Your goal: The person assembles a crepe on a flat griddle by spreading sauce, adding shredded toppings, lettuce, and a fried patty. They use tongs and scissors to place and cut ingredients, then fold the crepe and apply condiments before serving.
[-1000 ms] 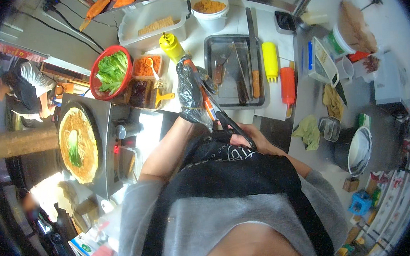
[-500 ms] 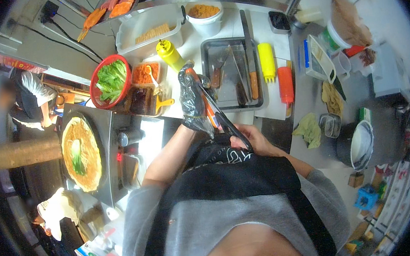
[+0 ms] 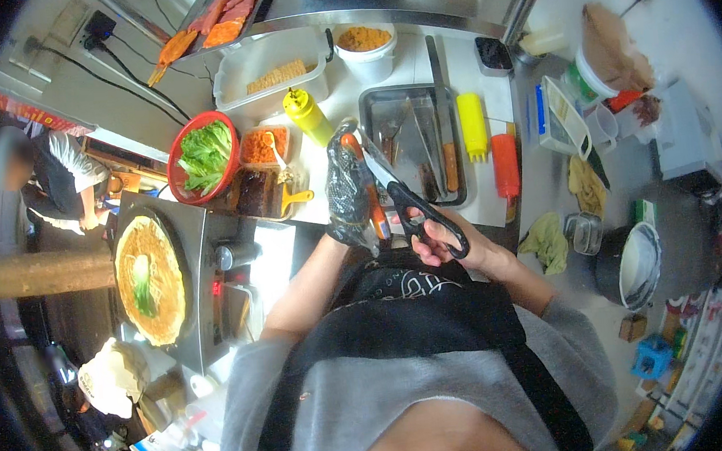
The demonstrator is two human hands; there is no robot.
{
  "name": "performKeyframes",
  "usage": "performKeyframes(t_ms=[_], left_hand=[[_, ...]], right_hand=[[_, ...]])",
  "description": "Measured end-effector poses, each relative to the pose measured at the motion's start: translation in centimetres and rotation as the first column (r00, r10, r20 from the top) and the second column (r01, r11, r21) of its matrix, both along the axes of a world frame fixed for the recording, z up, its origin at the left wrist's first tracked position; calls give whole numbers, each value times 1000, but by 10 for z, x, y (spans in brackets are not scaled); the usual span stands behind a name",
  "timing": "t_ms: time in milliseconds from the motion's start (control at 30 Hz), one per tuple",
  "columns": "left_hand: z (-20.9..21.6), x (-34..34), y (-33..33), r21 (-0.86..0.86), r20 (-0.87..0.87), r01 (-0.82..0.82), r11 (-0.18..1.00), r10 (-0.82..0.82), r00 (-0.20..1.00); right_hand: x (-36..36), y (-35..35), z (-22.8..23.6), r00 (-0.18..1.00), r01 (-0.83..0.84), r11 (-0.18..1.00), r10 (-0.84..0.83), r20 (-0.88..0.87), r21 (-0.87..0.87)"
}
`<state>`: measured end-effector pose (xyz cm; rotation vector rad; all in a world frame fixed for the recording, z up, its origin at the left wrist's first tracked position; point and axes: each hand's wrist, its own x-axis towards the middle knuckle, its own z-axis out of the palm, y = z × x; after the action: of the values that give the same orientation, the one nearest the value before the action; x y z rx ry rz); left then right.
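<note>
In my left hand (image 3: 346,184), covered by a black plastic glove, is a long orange-red sausage (image 3: 375,210), gripped upright with its ends showing above and below the fingers. My bare right hand (image 3: 437,238) has its fingers through the black handles of a pair of scissors (image 3: 414,204). The scissor blades point up and left, lying close along the sausage near its upper end; whether they touch it I cannot tell. Beyond my hands lies a dark metal tray (image 3: 365,111) with tongs and a long wooden-handled knife (image 3: 449,155).
A yellow squeeze bottle (image 3: 307,115), a red basket of lettuce (image 3: 177,176) and small sauce tubs stand left. To the right are another yellow bottle (image 3: 473,128) and a red bottle (image 3: 506,166). A pancake (image 3: 152,301) lies on the left griddle. One person is at far left.
My right hand has raised the scissors and turned them, so their handles now sit farther up and right, with the fingers showing. The left hand still grips the sausage, slightly shifted.
</note>
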<state>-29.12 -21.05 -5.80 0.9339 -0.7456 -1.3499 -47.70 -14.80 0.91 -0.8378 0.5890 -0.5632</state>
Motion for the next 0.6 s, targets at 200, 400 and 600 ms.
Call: performKeyframes(t_ms=[200, 400, 600], left_hand=[[17, 12, -12, -1, -4, 60, 998, -60, 998], [36, 10, -9, 91, -116, 187, 978, -176, 978], [30, 14, -3, 140, 28, 237, 961, -244, 970]], right_hand=[[-9, -3, 2, 995, -97, 993, 94, -41, -67], [-9, 0, 8, 990, -112, 989, 103, -99, -95], [-7, 3, 2, 994, -80, 995, 76, -79, -53]])
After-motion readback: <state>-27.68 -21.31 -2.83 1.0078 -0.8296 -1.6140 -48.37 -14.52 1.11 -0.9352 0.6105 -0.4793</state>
